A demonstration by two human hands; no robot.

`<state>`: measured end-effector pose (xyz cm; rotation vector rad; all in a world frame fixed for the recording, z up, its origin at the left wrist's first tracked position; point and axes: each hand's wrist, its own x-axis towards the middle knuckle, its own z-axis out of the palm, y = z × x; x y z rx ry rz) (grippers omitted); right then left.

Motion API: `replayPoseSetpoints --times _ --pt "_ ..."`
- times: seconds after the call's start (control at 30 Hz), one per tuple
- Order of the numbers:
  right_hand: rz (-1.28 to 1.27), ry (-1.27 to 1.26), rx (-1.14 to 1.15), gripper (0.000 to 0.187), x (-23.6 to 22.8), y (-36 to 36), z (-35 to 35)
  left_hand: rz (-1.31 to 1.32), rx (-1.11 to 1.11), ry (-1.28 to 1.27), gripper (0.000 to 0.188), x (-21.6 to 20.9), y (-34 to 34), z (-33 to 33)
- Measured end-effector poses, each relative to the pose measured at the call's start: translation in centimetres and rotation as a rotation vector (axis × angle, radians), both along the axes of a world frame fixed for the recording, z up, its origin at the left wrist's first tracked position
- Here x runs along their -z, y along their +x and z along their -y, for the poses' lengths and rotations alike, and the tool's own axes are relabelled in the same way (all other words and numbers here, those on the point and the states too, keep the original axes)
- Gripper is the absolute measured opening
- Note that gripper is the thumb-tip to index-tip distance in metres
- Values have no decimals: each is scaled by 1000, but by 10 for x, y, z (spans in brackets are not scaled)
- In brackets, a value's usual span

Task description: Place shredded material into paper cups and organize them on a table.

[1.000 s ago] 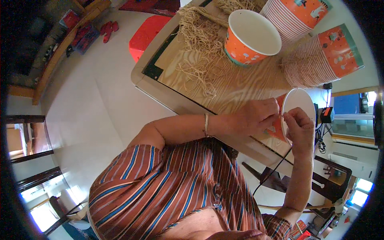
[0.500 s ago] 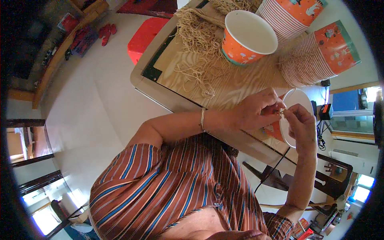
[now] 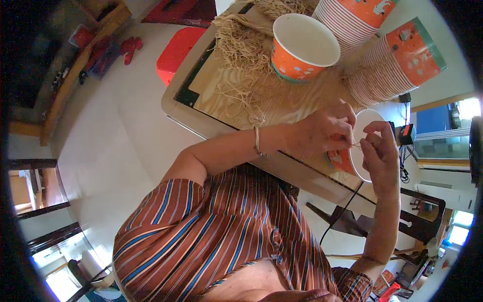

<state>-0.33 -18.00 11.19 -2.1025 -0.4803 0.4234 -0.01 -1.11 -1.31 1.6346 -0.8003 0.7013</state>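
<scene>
Table: wood-grain top, slanting from far left to near right.
Nested paper tubs: two orange-printed stacks, one at the far side, the other farther right.
Open tub: single orange paper tub, mouth up, left of the stacks.
Twine heap: loose beige strands at far left, beside the open tub.
Tilted tub: orange-sided, near the right table edge behind the fingers, mouth turned right.
Left hand: braceleted hand, fingertips pinching a thin strand.
Right hand: bare-wristed, thumb tip at the strand, index arched; whether its pinch is closed, I cannot tell.
Thin strand: short piece running left to right between both hands' fingertips, in front of the tilted tub's rim, about equally near each.
</scene>
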Motion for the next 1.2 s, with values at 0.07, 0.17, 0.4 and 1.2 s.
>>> replayPoseSetpoints --times 0.07,0.17,0.4,1.2 --pt "48 30 9 21 3 -3 4 57 36 -31 11 2 4 1" --pt "162 95 19 23 3 -14 6 117 89 -29 10 -1 8 0" --pt "284 105 32 19 -6 -7 16 187 83 283 8 4 13 5" --pt "-150 612 332 10 -15 29 44 269 -322 342 38 -45 -29 -5"
